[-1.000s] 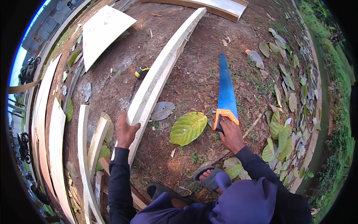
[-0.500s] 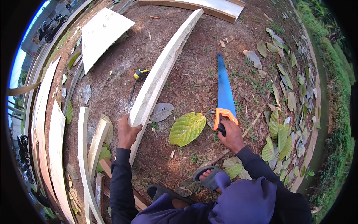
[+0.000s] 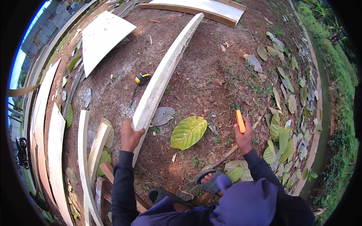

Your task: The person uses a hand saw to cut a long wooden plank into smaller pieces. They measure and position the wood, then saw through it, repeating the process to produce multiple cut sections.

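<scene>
A long pale wooden beam [image 3: 164,69] runs from beside my left leg toward the far middle. My left hand [image 3: 131,136] is closed around its near part, thumb over the right edge. On the right, my right hand [image 3: 243,137] grips a handsaw by its orange handle [image 3: 240,121], held off the ground. The saw is turned edge-on, so its blue blade hardly shows. Left of the beam lies a black and yellow tape measure [image 3: 142,78], its tape partly out. Between my hands a large yellow-green leaf [image 3: 189,132] rests on the soil.
A white panel [image 3: 105,39] lies at the far left, and a wood-edged white board [image 3: 203,8] at the far end. Several planks [image 3: 56,150] and a short beam [image 3: 99,145] are on the left. Fallen leaves [image 3: 284,132] line a ditch [image 3: 320,94] on the right.
My right hand has moved slightly right and turned the saw from showing its flat blue blade to edge-on. My left hand keeps hold of the beam, nearly still.
</scene>
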`<state>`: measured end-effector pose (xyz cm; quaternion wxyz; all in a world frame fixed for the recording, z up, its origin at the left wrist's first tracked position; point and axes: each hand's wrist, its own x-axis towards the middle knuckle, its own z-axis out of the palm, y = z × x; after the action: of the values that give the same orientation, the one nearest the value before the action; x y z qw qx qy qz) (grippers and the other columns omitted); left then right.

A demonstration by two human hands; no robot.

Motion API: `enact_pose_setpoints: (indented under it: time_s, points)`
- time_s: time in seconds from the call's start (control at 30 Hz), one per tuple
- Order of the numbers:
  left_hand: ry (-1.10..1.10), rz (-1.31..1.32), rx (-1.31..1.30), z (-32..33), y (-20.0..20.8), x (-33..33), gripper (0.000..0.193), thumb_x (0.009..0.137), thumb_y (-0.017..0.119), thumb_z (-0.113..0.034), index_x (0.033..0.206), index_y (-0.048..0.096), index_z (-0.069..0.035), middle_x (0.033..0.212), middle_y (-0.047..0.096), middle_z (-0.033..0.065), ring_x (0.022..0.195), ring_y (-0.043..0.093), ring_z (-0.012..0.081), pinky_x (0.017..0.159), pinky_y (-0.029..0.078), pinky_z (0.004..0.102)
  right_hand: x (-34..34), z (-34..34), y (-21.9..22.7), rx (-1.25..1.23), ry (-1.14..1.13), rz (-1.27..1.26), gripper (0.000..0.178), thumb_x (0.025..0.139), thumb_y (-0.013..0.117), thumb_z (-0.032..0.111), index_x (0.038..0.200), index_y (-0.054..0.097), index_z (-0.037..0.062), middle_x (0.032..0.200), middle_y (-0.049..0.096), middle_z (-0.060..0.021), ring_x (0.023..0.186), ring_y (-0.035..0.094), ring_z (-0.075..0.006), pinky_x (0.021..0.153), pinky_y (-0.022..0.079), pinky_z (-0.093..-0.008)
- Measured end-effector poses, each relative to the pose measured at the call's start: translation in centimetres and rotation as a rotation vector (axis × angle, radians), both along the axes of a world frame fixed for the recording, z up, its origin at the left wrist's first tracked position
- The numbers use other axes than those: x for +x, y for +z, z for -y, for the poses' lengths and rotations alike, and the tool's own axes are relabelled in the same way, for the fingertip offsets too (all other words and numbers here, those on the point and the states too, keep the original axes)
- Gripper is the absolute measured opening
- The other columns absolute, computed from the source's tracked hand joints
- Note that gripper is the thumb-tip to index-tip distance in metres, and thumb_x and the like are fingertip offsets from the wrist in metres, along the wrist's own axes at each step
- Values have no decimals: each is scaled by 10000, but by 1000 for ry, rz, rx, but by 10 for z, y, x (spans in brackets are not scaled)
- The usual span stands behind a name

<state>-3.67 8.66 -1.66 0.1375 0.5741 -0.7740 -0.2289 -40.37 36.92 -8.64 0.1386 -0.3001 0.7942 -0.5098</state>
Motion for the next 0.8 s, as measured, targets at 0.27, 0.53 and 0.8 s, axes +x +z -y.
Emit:
enact_pose_setpoints:
  time_s: [0.27,0.53,0.8]
  points:
    - [-1,1,39,0,1,1,733,720,837,-247,1316,564,81,1256,642,297,1206,613,425,1046,465,457,-1,2,2,-10,-18,-1,464,946,691,113,1372,548,1,1091,676,-117,971,658,-193,881,526,-340]
    - [-30,15,-18,5,-6,6,710,728,834,-252,1302,571,71,1189,677,298,1145,655,425,1002,490,460,-9,-2,-12,-147,-46,241,435,935,678,58,1350,571,-17,1131,640,-76,1014,614,-152,917,500,-300]
    - [-27,-11,-9,6,-6,6,675,719,836,-210,1281,580,63,1154,678,284,1111,658,429,978,504,468,-10,-2,-10,-113,-48,204,403,922,676,45,1312,590,-9,1105,633,-66,1001,607,-151,910,493,-303]
